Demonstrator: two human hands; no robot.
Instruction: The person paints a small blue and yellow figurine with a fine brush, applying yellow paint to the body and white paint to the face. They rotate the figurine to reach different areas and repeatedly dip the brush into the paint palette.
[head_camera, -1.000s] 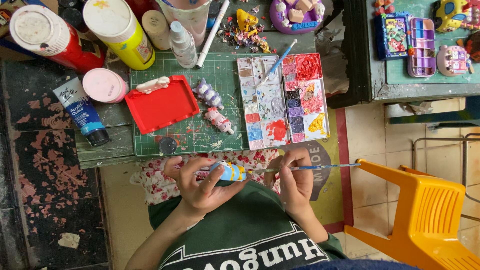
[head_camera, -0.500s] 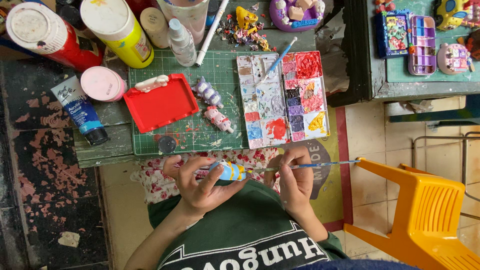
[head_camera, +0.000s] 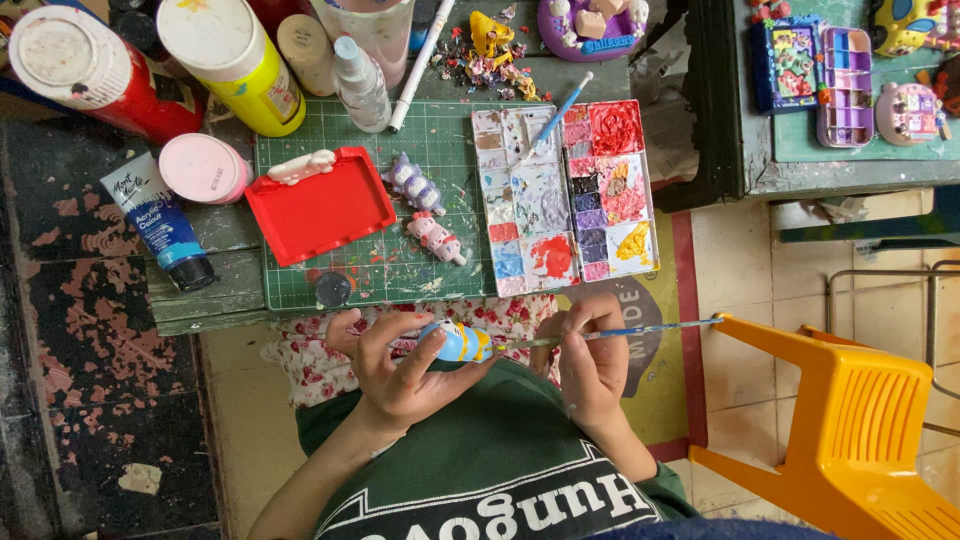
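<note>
A: Left hand (head_camera: 400, 375) curled around a small blue-and-yellow painted figurine (head_camera: 455, 343), held low over the lap, just below the front edge of the green cutting mat (head_camera: 440, 150).

B: Lying crosswise, long axis left to right, free end poking out toward the right hand (head_camera: 590, 360).

A: Right hand pinched shut on a thin paintbrush (head_camera: 620, 331). Handle running out rightward toward the orange plastic chair (head_camera: 850, 440), tip pointing left at the figurine's exposed end.

B: Touching or just shy of it? Hard to tell from up here; very close at least.

A: So, brush and figurine nearly on one line, tip to nose. Figurine left of the brush hand, closer to the left palm, cradled by fingers from beneath.

B: Paint palette (head_camera: 565, 200) up beyond both hands, on the mat, nearer the right one. Second brush with a blue handle (head_camera: 560, 115) resting across it.

A: Two more small figurines (head_camera: 425, 210) lying untouched beside the red tray (head_camera: 320, 205).
</note>
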